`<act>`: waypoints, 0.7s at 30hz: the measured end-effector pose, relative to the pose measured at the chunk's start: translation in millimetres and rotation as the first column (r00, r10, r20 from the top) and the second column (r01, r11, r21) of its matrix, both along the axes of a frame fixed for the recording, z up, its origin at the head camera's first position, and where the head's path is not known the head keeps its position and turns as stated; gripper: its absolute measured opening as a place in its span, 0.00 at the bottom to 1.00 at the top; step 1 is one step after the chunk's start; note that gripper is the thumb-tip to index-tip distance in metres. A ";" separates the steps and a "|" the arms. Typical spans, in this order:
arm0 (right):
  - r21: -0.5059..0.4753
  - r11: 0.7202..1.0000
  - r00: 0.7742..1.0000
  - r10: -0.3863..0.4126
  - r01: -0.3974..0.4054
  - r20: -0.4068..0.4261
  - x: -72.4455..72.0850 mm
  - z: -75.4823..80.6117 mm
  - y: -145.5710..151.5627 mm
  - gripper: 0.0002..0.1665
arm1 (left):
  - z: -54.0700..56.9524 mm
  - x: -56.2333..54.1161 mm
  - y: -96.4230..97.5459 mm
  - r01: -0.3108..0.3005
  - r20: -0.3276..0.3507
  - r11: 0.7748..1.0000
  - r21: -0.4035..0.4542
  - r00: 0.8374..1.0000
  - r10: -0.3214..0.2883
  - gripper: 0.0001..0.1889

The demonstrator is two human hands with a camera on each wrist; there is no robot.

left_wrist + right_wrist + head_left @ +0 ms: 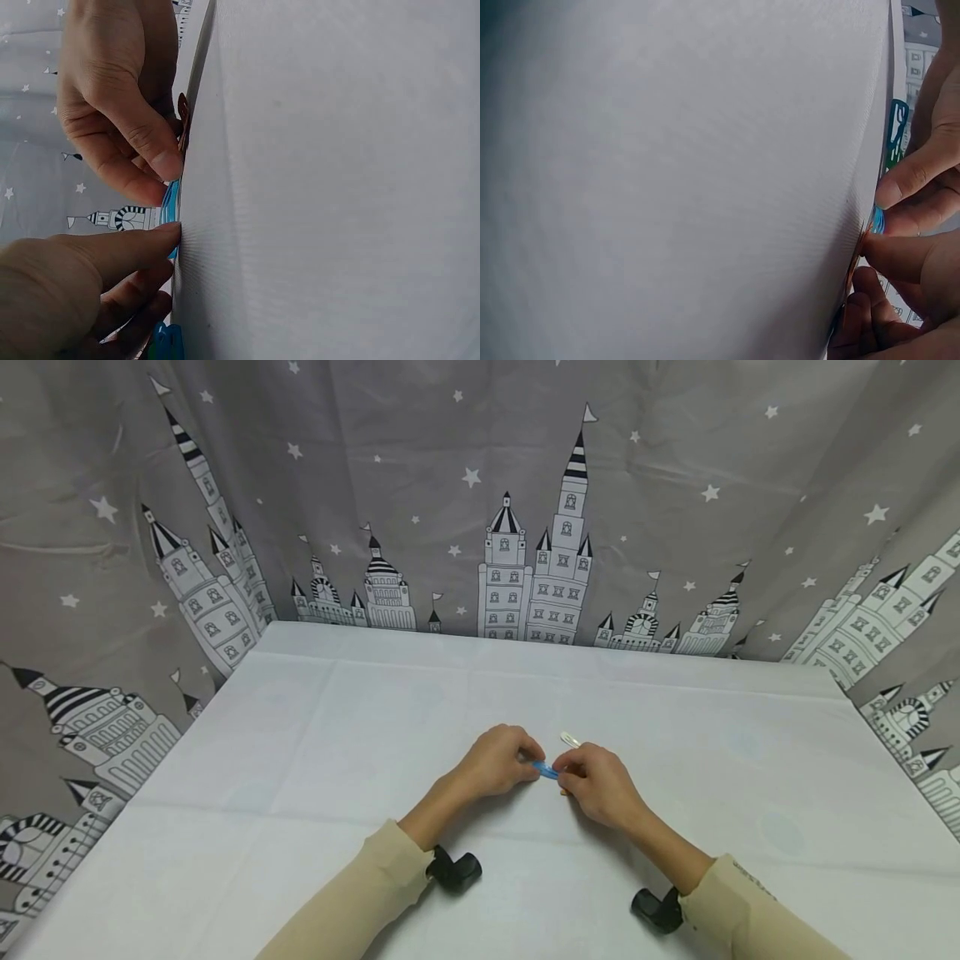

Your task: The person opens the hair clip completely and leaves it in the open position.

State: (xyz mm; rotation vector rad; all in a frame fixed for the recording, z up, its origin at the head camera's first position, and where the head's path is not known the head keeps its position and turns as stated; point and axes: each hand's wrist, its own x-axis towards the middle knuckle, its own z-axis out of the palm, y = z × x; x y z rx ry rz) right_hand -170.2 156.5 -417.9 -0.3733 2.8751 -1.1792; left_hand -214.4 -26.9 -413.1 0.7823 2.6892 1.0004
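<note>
A small blue hair clip lies between both hands, low over the white tabletop. The left hand pinches its left end with thumb and fingers. At the other end, the thumb and fingers of the right hand pinch it, covering part of it. Beside the right hand's fingertips an orange clip shows, mostly hidden by that hand. A pale clip rests just beyond the right hand. In the right wrist view a teal clip appears past the left hand.
A white cloth with faint creases covers the table. Behind it hangs a grey curtain printed with castles and stars. Black wrist cameras sit by both sleeve cuffs, close above the table.
</note>
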 end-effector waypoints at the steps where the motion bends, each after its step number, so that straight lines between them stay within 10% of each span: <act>1: -0.001 1.000 1.000 -0.001 0.001 -0.002 0.1 -0.2 0.3 0.05 | -0.2 0.0 0.1 0.003 -0.002 1.000 -0.001 1.000 -0.003 0.08; 21: -0.005 1.000 1.000 -0.014 0.014 0.014 -0.9 -0.1 2.3 0.07 | -2.0 0.5 -1.0 0.021 -0.042 0.999 0.036 0.999 -0.020 0.03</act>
